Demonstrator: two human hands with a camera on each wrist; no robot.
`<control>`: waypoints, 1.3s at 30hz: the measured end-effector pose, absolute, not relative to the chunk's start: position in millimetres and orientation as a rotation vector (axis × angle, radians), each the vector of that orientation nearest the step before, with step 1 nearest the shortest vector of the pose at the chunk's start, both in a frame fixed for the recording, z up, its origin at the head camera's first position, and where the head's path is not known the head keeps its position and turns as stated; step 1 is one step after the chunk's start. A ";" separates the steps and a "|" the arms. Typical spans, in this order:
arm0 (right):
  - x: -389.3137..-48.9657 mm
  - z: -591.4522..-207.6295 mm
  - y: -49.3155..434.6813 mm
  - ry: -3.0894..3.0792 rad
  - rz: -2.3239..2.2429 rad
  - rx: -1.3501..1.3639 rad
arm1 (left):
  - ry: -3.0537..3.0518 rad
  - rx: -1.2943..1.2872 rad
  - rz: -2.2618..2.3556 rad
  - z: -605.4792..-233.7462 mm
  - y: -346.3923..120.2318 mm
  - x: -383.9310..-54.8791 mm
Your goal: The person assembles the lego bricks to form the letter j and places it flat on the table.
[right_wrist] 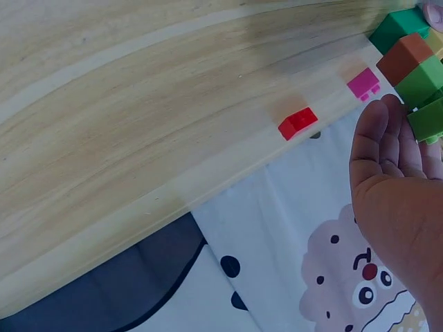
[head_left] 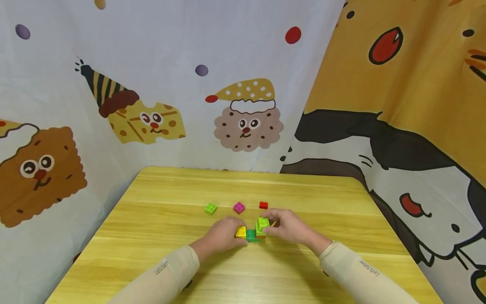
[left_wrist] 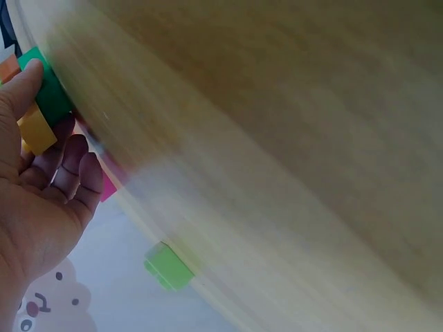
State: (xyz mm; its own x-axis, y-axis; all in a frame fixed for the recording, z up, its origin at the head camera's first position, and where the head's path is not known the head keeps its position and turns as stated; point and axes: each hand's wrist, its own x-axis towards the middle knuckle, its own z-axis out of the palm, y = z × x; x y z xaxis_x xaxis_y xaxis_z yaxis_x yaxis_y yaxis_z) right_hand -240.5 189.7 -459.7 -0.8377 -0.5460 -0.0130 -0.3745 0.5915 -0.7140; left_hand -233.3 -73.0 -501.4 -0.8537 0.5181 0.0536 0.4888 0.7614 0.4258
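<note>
So left hand is gripping the green block, right hand is pinching the top lime block above the green one's right end; imo you're wanting straight-down pressure, no tilting.

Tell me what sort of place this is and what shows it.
Probably a children's play corner, or a space dressed as one; the wider room is out of view. Cartoon-printed cloth hangs behind a wooden table, and colourful toy bricks are on the tabletop.
</note>
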 end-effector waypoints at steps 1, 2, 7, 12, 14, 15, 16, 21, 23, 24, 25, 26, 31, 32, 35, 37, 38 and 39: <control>-240.4 -460.0 189.5 2.594 -1.077 -0.771 | 2.884 0.824 0.670 -501.3 -72.9 -233.1; -240.5 -460.4 189.5 2.598 -1.071 -0.779 | 2.884 0.825 0.670 -501.0 -72.9 -233.0; -239.8 -462.5 189.5 2.631 -1.031 -0.814 | 2.885 0.826 0.668 -501.5 -72.6 -232.7; -238.1 -465.7 189.1 2.681 -0.986 -0.898 | 2.889 0.834 0.667 -503.3 -72.0 -232.8; -236.7 -467.2 188.7 2.704 -0.976 -0.940 | 2.892 0.838 0.670 -503.4 -71.8 -232.5; -235.9 -467.9 188.5 2.716 -0.974 -0.957 | 2.894 0.837 0.670 -503.4 -71.7 -232.4; -235.1 -468.6 188.3 2.728 -0.972 -0.972 | 2.896 0.836 0.671 -503.4 -71.6 -232.2; -231.1 -472.6 187.6 2.780 -0.947 -1.005 | 2.903 0.829 0.671 -503.2 -71.2 -231.9; -229.3 -474.0 187.1 2.793 -0.936 -0.999 | 2.902 0.824 0.673 -503.2 -71.1 -231.7; -228.4 -474.4 186.6 2.798 -0.933 -0.997 | 2.903 0.823 0.675 -503.2 -71.0 -231.6; -227.7 -474.6 186.1 2.804 -0.930 -0.993 | 2.903 0.822 0.679 -503.2 -70.8 -231.4; -227.2 -474.9 185.8 2.810 -0.929 -0.994 | 2.903 0.819 0.682 -503.3 -70.7 -231.1; -225.2 -474.1 184.6 2.841 -0.915 -1.017 | 2.908 0.814 0.680 -503.7 -70.6 -230.6; -224.8 -473.8 184.4 2.849 -0.906 -1.024 | 2.909 0.810 0.677 -504.0 -70.6 -230.5; -223.7 -472.0 183.8 2.866 -0.881 -1.032 | 2.907 0.796 0.677 -504.3 -70.7 -230.2; -223.1 -471.0 183.1 2.877 -0.865 -1.027 | 2.907 0.789 0.678 -504.3 -70.7 -230.2; -223.0 -470.7 182.9 2.882 -0.857 -1.025 | 2.907 0.786 0.677 -504.2 -70.6 -230.0; -222.8 -470.2 182.6 2.884 -0.853 -1.020 | 2.907 0.786 0.675 -504.0 -70.6 -230.0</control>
State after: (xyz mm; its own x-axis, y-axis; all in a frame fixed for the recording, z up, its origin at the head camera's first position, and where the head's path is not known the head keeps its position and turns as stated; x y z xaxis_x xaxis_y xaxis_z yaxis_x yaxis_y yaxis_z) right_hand -222.8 182.6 -470.2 -0.7932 -0.5740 0.2032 -0.5921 0.6495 -0.4770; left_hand -230.0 -70.6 -504.0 -0.8689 0.4914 0.0592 0.4673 0.7748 0.4258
